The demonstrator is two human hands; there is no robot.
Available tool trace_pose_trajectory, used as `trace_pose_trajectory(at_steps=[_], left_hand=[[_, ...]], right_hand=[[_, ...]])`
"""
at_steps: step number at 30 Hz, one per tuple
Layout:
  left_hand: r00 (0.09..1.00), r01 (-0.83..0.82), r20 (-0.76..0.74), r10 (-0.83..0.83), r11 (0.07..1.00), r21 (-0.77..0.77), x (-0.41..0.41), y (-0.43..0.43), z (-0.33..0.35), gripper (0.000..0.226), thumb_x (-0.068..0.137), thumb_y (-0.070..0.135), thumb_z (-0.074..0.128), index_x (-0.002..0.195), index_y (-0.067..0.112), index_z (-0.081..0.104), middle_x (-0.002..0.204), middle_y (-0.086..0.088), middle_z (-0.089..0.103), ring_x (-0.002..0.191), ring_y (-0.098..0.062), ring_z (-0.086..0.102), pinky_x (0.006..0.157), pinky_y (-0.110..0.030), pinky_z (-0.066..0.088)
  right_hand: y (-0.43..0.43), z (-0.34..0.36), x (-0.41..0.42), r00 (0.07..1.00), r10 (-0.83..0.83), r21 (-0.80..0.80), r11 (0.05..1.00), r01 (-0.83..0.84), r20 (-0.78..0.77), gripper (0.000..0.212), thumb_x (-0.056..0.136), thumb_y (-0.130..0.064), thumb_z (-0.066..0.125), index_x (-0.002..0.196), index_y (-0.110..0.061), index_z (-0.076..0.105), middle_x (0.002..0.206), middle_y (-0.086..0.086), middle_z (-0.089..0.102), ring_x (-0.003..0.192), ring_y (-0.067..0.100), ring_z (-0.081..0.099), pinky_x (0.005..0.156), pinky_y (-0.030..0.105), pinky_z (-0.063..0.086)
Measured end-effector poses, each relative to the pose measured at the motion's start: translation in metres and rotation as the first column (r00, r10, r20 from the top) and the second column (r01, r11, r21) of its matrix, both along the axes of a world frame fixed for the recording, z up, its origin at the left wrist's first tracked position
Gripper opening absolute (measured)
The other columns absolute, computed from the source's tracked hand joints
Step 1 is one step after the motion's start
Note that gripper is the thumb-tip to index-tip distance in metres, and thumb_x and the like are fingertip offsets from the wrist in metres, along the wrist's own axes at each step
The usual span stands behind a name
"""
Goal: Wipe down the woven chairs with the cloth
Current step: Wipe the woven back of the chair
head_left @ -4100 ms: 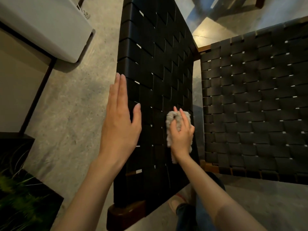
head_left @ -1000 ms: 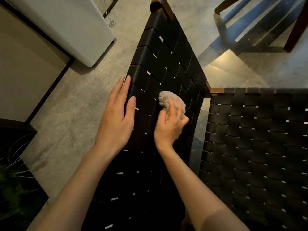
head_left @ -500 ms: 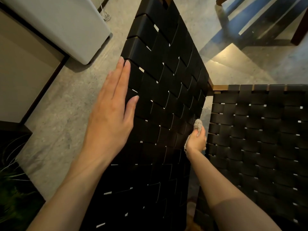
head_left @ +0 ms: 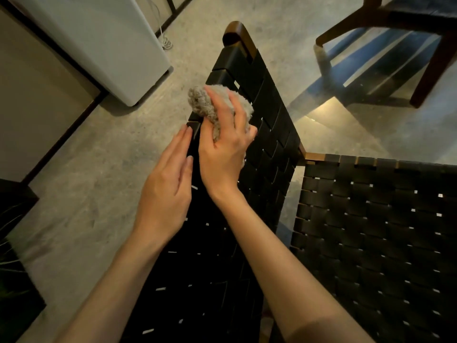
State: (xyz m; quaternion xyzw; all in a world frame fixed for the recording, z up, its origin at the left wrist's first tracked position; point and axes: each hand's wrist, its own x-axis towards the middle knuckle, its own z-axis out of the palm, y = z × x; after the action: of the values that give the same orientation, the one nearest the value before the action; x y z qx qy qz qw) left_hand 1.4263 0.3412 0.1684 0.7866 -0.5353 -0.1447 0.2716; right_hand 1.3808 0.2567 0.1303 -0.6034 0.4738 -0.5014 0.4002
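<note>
Step in hand: wiping the near-side edge of the woven back (head_left: 269,115), judging from where the cloth sits.
Right hand (head_left: 223,147): its fingers are bent over the cloth (head_left: 200,102) and clamped on it, thumb tucked against the bundle, palm pressing it to the straps.
Cloth: a fluffy beige wad, mostly under the right fingers. A tuft sticks out past the fingertips and another hangs between thumb and palm. It looks bunched rather than spread, probably so that the pile works into the gaps of the weave.
Left hand (head_left: 165,186): fingers straight and together, holding nothing, laid flat along the outer edge of the back, just below and beside the right thumb. This looks like bracing, so the panel does not give under the wiping pressure.
Woven back: black straps run beyond the right fingertips up to a wooden corner (head_left: 237,33). That stretch seems not yet reached in this pass.
Second woven panel (head_left: 371,231): well off to the little-finger side of the right hand, apart from both hands. Whether it is this chair's seat or another chair, I cannot tell.
Risk: loose pile could snag on a strap edge.
Beyond the left fingers: a concrete floor (head_left: 111,157) and a white unit (head_left: 99,45).
</note>
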Motion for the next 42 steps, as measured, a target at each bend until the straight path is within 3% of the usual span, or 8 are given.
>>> trace_pose_trajectory(at_steps=[4,8,12,20,28,35,39,42], left_hand=[[1.0,0.007,-0.004,-0.007,1.0,0.02,0.0,0.001,-0.001,0.048,0.102,0.017,0.035,0.148,0.02,0.025,0.153,0.013,0.022,0.139,0.008,0.017,0.108,-0.002,0.011],[1.0,0.007,0.008,-0.008,1.0,0.017,0.0,0.001,-0.002,0.048,0.102,0.018,0.035,0.148,0.021,0.024,0.152,0.016,0.019,0.137,0.013,0.014,0.106,-0.001,0.01],[0.997,-0.007,-0.071,0.006,1.0,-0.017,0.002,0.0,0.0,0.045,0.102,0.017,0.036,0.147,0.02,0.029,0.147,0.019,0.022,0.131,0.02,0.014,0.103,0.003,0.011],[0.911,-0.141,-0.39,0.131,0.99,0.003,0.011,0.018,0.009,0.04,0.102,0.013,0.037,0.142,0.015,0.04,0.15,0.007,0.034,0.135,0.005,0.027,0.108,-0.005,0.02],[0.909,-0.132,-0.388,0.154,0.988,0.082,-0.005,0.126,0.01,0.043,0.101,0.02,0.039,0.144,0.024,0.035,0.145,0.021,0.031,0.132,0.015,0.025,0.104,0.0,0.017],[0.896,-0.207,-0.37,0.247,0.968,0.143,-0.029,0.22,0.025,0.045,0.098,0.023,0.046,0.143,0.027,0.038,0.146,0.019,0.036,0.132,0.013,0.029,0.109,-0.01,0.023],[0.933,-0.239,-0.235,0.274,0.957,0.166,-0.044,0.274,0.033,0.045,0.097,0.023,0.049,0.141,0.027,0.042,0.141,0.022,0.037,0.13,0.012,0.031,0.101,0.002,0.019],[0.947,-0.276,-0.127,0.295,0.95,0.145,-0.056,0.311,0.036,0.043,0.096,0.022,0.052,0.139,0.027,0.046,0.141,0.018,0.041,0.13,0.004,0.037,0.103,-0.005,0.023]], right_hand=[[-0.009,-0.018,0.003,0.993,-0.108,-0.116,0.988,0.1,-0.058,0.039,0.087,-0.01,0.057,0.124,-0.022,0.062,0.134,0.006,0.052,0.105,0.019,0.042,0.081,0.029,0.04],[-0.008,-0.055,-0.008,0.962,-0.252,0.188,0.945,0.268,-0.108,0.037,0.093,-0.018,0.049,0.128,-0.027,0.057,0.136,-0.002,0.047,0.107,0.02,0.041,0.071,0.011,0.026],[-0.013,-0.071,-0.027,0.979,-0.196,0.403,0.892,0.204,-0.061,0.039,0.097,-0.017,0.044,0.134,-0.031,0.05,0.139,-0.006,0.043,0.113,0.017,0.037,0.08,0.018,0.031],[0.011,0.0,-0.008,0.999,0.034,0.031,0.999,-0.035,0.019,0.039,0.094,-0.008,0.046,0.132,-0.014,0.052,0.137,0.005,0.049,0.13,0.014,0.039,0.104,0.035,0.028],[0.082,0.008,-0.024,0.977,0.207,-0.02,0.978,-0.208,-0.058,0.043,0.088,0.005,0.048,0.126,-0.013,0.055,0.137,0.01,0.044,0.129,0.019,0.038,0.104,0.051,0.028],[0.188,0.006,-0.052,0.926,0.356,-0.068,0.928,-0.366,-0.124,0.052,0.082,0.007,0.05,0.126,-0.021,0.054,0.137,0.006,0.043,0.128,0.012,0.035,0.103,0.039,0.028],[0.249,0.008,-0.072,0.881,0.453,-0.05,0.885,-0.463,-0.137,0.057,0.083,0.007,0.05,0.128,-0.028,0.047,0.139,0.002,0.039,0.131,0.005,0.029,0.106,0.03,0.021],[0.284,0.008,-0.084,0.848,0.504,-0.036,0.856,-0.515,-0.164,0.053,0.087,0.004,0.05,0.131,-0.025,0.049,0.141,0.004,0.036,0.135,0.008,0.026,0.11,0.031,0.018]])
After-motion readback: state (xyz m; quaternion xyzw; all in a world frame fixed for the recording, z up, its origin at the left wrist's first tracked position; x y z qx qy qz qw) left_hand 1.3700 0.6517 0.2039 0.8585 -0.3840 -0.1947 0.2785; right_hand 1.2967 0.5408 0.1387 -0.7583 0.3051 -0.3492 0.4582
